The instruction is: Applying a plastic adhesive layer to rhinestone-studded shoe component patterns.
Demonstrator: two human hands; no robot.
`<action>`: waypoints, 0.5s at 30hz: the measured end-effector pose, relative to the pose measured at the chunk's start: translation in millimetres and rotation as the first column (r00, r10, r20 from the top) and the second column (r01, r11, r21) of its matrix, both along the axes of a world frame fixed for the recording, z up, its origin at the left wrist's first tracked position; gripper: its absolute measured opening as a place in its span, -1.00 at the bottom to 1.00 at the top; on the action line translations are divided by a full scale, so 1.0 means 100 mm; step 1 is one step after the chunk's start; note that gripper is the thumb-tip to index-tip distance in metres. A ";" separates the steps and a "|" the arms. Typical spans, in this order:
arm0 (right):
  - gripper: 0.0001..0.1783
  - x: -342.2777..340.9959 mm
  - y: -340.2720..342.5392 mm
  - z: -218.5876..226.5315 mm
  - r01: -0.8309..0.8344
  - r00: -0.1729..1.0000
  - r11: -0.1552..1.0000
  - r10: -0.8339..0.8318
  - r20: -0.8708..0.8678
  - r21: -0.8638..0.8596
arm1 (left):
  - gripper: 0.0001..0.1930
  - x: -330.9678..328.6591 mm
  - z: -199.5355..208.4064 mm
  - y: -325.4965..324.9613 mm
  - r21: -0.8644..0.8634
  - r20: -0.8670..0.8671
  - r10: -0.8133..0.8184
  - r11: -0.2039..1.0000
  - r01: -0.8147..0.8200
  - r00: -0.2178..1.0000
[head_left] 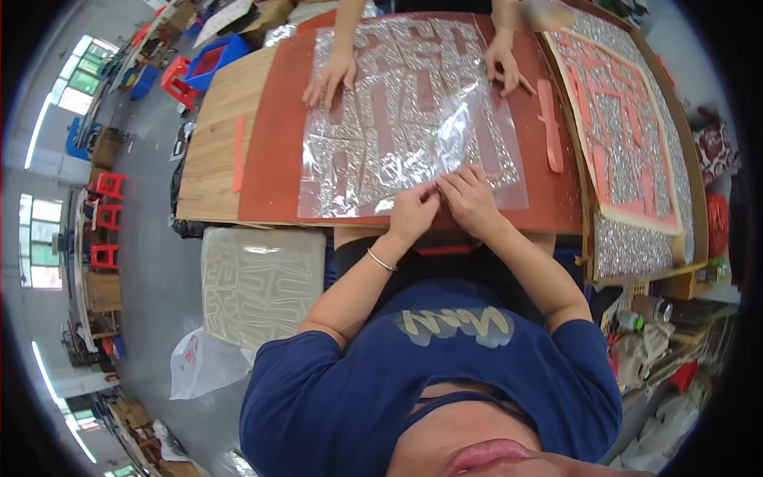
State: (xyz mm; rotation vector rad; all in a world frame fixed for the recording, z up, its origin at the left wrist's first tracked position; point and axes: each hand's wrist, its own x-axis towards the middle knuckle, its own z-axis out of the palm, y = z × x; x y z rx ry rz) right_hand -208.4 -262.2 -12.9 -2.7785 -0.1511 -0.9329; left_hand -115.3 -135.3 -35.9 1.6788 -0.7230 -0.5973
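Observation:
A clear plastic sheet (517, 171) lies on the red-brown board, over cut-out shapes of silvery glitter material (389, 171). At its near edge my left hand (413, 215) is closed, fingertips pinched together on the film. Right beside it, my right hand (470, 203) is closed too, its thumb and fingers gathered at the same edge. The fingertips of both hands nearly meet. Across the board, a co-worker's one hand (332, 78) rests flat on the sheet's far left part. The co-worker's other hand (505, 70) is at the sheet's far right edge.
Pink strips (548, 127) lie on the red-brown board (270, 143) at both sides. To the right stands a shallow box (586, 238) with glitter sheet and a pink-edged cut-out frame (675, 211). At lower left is a plastic-wrapped pale stack (262, 282) beside a white bag (208, 366).

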 end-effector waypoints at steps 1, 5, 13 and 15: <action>-0.67 0.00 0.01 -0.02 0.020 1.000 1.000 -0.020 -0.017 0.014 | -0.79 -0.02 -0.04 0.00 -0.080 -0.051 0.014 0.997 -0.018 0.999; -0.67 0.03 0.02 -0.05 0.014 1.000 0.999 -0.012 0.029 -0.041 | -0.77 -0.01 -0.08 -0.02 -0.057 0.033 0.050 0.997 -0.049 0.998; -0.73 0.07 -0.09 0.03 -0.006 1.000 0.999 0.007 -0.011 0.043 | -0.80 -0.05 -0.04 0.01 -0.052 0.143 0.067 0.997 -0.061 0.987; -0.73 0.06 -0.09 0.08 -0.030 0.999 0.998 0.032 -0.028 0.048 | -0.77 -0.06 0.01 0.05 0.019 0.017 0.069 0.997 -0.069 0.997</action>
